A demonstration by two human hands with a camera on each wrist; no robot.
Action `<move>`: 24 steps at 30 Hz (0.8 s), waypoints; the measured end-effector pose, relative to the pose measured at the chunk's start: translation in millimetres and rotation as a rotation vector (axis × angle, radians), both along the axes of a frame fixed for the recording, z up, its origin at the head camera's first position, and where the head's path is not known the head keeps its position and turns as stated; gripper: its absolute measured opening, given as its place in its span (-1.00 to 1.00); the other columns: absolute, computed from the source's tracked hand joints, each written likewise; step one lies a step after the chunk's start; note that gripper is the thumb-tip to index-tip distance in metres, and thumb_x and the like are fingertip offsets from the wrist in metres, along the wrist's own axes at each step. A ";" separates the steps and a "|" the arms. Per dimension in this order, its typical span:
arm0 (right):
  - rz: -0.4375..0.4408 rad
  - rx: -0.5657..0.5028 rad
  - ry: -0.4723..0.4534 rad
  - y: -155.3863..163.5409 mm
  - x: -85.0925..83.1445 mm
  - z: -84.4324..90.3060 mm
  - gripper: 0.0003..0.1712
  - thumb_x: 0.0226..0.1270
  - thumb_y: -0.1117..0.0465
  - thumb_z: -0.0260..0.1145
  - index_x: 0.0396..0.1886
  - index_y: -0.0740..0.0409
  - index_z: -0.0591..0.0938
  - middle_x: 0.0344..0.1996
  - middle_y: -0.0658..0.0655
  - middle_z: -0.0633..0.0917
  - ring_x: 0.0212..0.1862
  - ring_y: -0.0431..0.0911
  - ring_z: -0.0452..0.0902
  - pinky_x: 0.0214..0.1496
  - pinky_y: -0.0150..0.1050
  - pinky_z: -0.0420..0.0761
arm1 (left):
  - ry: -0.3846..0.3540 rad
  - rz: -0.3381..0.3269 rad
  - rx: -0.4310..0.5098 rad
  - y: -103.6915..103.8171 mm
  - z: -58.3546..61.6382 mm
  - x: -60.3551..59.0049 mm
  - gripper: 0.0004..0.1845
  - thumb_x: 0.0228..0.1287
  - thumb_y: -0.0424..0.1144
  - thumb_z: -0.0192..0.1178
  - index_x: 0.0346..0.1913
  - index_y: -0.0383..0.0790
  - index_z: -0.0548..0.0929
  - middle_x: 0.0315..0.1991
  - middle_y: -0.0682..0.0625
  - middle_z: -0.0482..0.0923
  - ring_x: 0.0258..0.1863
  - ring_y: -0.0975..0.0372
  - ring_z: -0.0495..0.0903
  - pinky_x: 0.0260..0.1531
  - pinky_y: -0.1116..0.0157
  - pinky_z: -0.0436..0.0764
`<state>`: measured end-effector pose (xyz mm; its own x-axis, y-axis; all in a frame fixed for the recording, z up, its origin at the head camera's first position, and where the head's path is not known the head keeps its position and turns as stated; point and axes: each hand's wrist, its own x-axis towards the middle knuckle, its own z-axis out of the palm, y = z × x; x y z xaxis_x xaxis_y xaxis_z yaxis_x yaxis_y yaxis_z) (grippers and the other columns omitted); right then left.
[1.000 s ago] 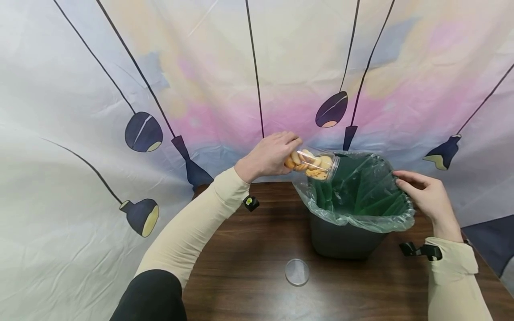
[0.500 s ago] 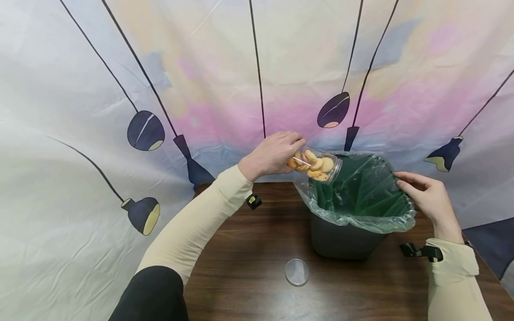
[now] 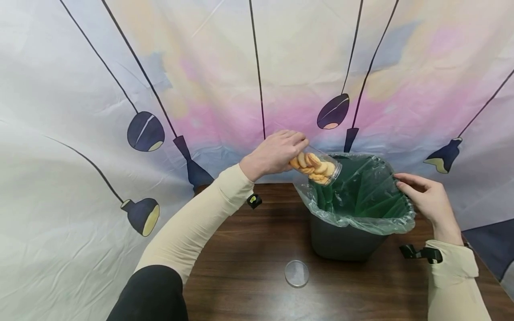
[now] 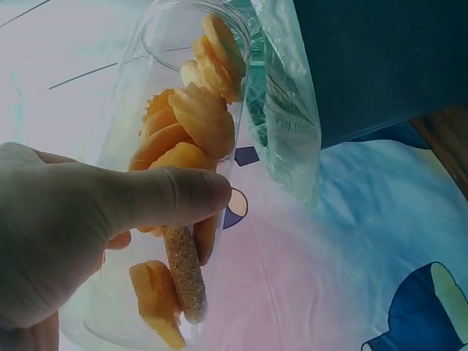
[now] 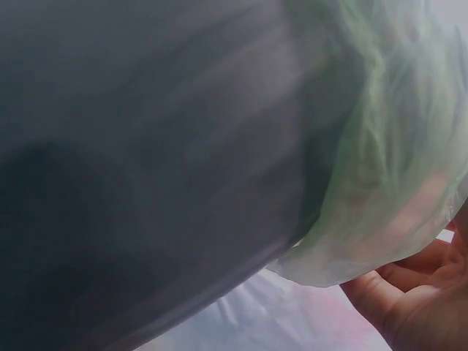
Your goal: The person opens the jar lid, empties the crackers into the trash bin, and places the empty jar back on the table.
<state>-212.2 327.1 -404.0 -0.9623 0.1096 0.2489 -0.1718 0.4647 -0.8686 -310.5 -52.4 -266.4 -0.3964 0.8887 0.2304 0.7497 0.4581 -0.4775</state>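
Observation:
My left hand [image 3: 277, 151] grips a clear plastic jar [image 4: 121, 139] around its base end. Several golden cookies [image 3: 317, 167] lie inside it, along its lower side. Tilted on its side, the uncapped jar has its mouth over the left rim of a dark trash can [image 3: 341, 240]. A thin green trash bag [image 3: 361, 191] lines the can and folds out over its rim. On the right, my right hand [image 3: 429, 196] pinches the bag at the rim between thumb and fingers. The right wrist view shows those fingers [image 5: 428, 267] partly behind the translucent bag.
A round clear lid [image 3: 297, 273] lies flat on the brown wooden table [image 3: 249, 276], in front of the can. Behind the table hangs a fabric backdrop [image 3: 217, 89] printed with dark lamps.
The jar has shifted slightly right and its mouth dips a little lower, with the cookies still inside. My right hand stays in place at the bag's edge.

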 end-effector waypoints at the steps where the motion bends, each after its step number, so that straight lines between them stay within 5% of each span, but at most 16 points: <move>1: 0.004 0.000 0.001 0.3 -0.3 -0.4 -0.53 0.41 0.01 0.24 0.23 0.08 0.57 -0.33 -0.39 0.60 -0.80 -0.08 0.12 -0.74 -0.12 0.21 | 0.016 -0.007 -0.005 0.3 0.3 0.4 -0.31 0.04 -0.05 0.45 0.23 -0.25 0.50 0.15 -0.09 0.50 0.20 0.06 0.47 0.35 0.18 0.33; 13: 0.001 -0.002 0.015 -0.2 -0.7 -1.2 -0.54 0.42 0.03 0.23 0.22 0.12 0.57 -0.34 -0.39 0.60 -0.81 -0.08 0.11 -0.75 -0.12 0.20 | 0.148 -0.089 -0.020 3.9 1.3 1.3 -0.47 0.11 -0.29 0.33 0.20 -0.23 0.54 0.13 -0.06 0.55 0.17 0.10 0.49 0.28 0.19 0.39; 24: -0.004 -0.008 0.018 2.4 0.7 -1.2 -0.55 0.41 0.04 0.25 0.22 0.09 0.58 -0.33 -0.41 0.60 -0.81 -0.10 0.12 -0.75 -0.13 0.19 | 0.249 -0.154 -0.052 8.6 6.5 4.5 -0.64 0.44 -0.41 0.01 0.21 -0.16 0.58 0.18 -0.02 0.56 0.19 0.14 0.49 0.31 0.22 0.35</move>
<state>-211.5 329.5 -405.2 -0.9573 0.1158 0.2650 -0.1851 0.4585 -0.8692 -306.0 -43.8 -259.9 -0.1926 0.9472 0.2564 0.6658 0.3181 -0.6750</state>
